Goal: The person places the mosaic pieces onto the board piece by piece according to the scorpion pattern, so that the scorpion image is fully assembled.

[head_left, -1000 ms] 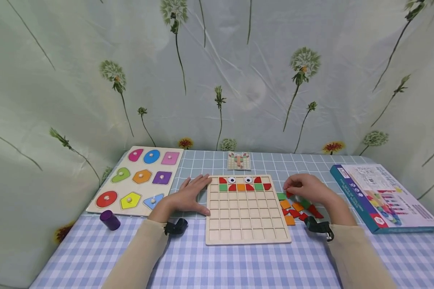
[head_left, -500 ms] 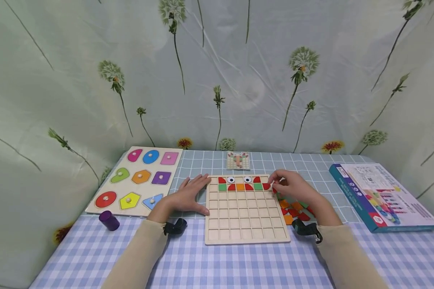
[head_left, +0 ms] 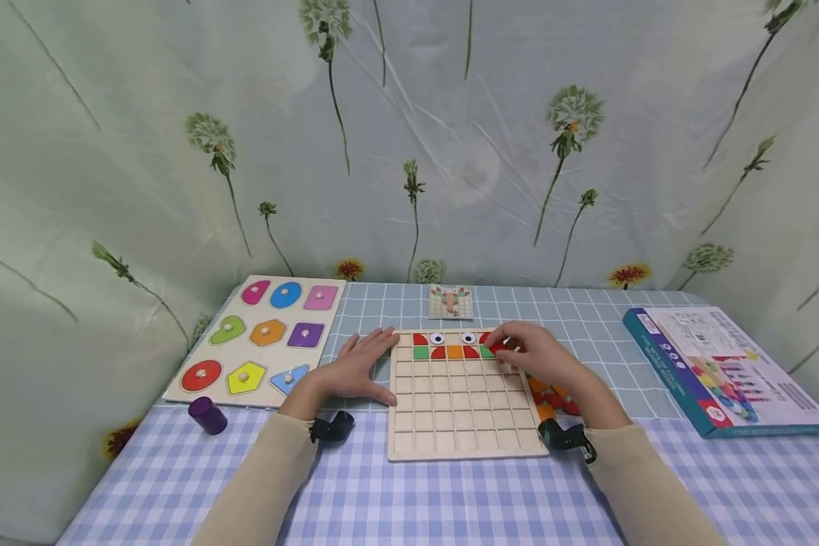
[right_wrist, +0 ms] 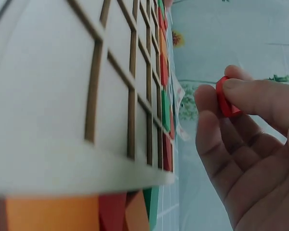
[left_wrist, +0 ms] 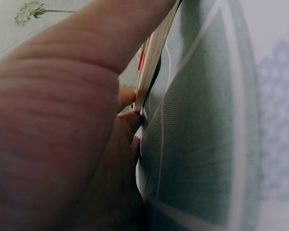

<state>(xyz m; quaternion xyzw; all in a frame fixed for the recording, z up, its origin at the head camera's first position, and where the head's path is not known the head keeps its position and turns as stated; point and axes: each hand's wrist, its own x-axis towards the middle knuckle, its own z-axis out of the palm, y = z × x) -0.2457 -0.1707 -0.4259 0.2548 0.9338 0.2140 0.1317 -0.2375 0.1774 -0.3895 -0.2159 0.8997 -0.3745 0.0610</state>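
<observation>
A wooden grid board (head_left: 464, 417) lies flat on the table. Red, green and orange tiles and two eye tiles fill part of its two far rows. My left hand (head_left: 355, 371) rests at the board's left edge, fingers spread. In the left wrist view its thumb (left_wrist: 86, 62) lies along the board's side. Over the far right corner of the grid, my right hand (head_left: 535, 355) pinches a small red tile (right_wrist: 225, 100) between thumb and fingertips, held clear of the board in the right wrist view. This hand covers some of the tiles beneath.
Loose orange and red tiles (head_left: 546, 412) lie by the board's right edge, partly behind the right hand. A knob puzzle (head_left: 281, 311) and a purple cylinder (head_left: 208, 415) are at left. A pattern card (head_left: 450, 303) stands behind the board, a flat box (head_left: 730, 371) at right.
My right hand has moved left from the loose tile pile to over the board's far right corner, bringing a red tile with it. The left hand has stayed in place.
</observation>
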